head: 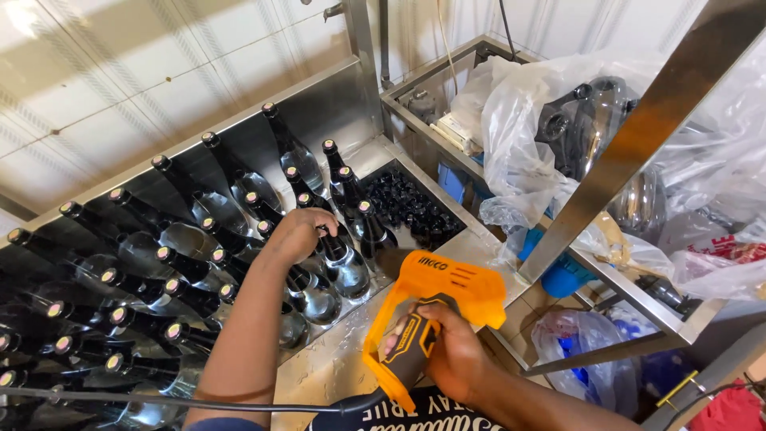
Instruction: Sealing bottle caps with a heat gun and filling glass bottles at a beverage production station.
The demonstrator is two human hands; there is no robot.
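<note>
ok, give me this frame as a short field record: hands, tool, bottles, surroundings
left hand: grips the neck of a dark bottle standing among the others
right hand: holds an orange heat gun by its grip, nozzle toward that bottle
heat gun cord: black, runs off to the left
bottles: many dark glass ones, capped, in rows on a steel counter
black caps: heaped in a recess behind the bottles
plastic bags: clear, piled to the right

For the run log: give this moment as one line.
left hand: grips neck of dark bottle | right hand: holds orange heat gun, nozzle toward that bottle | around: rows of dark bottles on steel table
</note>
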